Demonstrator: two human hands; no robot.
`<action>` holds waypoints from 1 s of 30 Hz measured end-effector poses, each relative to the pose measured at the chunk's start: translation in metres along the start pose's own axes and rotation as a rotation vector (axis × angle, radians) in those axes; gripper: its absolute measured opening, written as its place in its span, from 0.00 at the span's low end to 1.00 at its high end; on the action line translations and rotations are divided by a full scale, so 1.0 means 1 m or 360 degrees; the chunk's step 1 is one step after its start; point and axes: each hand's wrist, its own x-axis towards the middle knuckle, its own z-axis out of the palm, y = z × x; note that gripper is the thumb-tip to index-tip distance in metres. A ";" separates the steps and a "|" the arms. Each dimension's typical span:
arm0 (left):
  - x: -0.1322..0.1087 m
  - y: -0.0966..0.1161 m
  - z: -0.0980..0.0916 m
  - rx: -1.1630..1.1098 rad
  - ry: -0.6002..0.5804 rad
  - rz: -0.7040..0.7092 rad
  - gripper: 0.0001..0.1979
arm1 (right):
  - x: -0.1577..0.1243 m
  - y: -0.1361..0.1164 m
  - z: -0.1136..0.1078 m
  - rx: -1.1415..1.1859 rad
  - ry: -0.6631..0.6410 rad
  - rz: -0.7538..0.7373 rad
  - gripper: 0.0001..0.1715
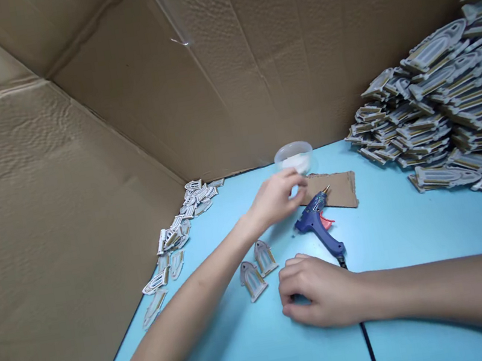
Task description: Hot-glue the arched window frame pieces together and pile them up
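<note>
From my remote seat, the largest thing in view is a corrugated cardboard wall (128, 101) that folds around the far and left sides of a pale blue table (418, 232), hemming in my working room there, while the tabletop runs on past the lower right of the frame. Right of the blue hot glue gun (318, 223), a big heap of arched plastic pieces (444, 105) lies stacked against the wall. Left of the gun, a smaller scatter of white-edged pieces (180, 233) runs along the cardboard. The gun lies on its side, its long axis slanting, with the metal nozzle pointing up and right onto a torn cardboard scrap (338, 189), its red trigger showing, and a black cord (366, 343) trailing toward me. Beyond the gun sits a clear plastic bowl (294, 158) holding something white. My left hand (276, 199) hovers near the bowl, fingers half-curled; I cannot tell whether it grips anything. My right hand (318, 293) rests just left of the gun's grip, fingers curled, and I cannot tell if it holds anything. Two small arched pieces (259, 269) lie between the hands, rounded tops pointing away.
</note>
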 end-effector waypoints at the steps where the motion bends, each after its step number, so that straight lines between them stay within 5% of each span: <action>1: -0.017 0.004 -0.001 0.0031 -0.0069 0.0048 0.12 | -0.001 0.000 0.000 -0.0010 -0.0010 -0.0010 0.06; 5: -0.091 -0.004 -0.002 0.0224 -0.0215 0.0144 0.12 | -0.005 -0.003 0.002 -0.0353 -0.0002 -0.0095 0.09; 10: -0.164 -0.030 0.011 -0.0243 0.0134 -0.0186 0.15 | -0.010 -0.014 -0.014 -0.1327 0.0242 -0.0149 0.13; 16: -0.192 -0.031 0.014 -0.0554 0.0067 -0.0251 0.19 | -0.013 -0.010 -0.046 -0.2293 0.0266 0.0726 0.13; 24: -0.202 -0.041 0.008 -0.0603 0.0083 -0.0338 0.18 | -0.011 -0.002 -0.038 -0.2018 0.0080 0.0728 0.11; 30: -0.204 -0.048 0.007 -0.0683 0.0159 -0.0413 0.14 | -0.014 -0.005 -0.044 -0.1104 0.0062 0.0654 0.15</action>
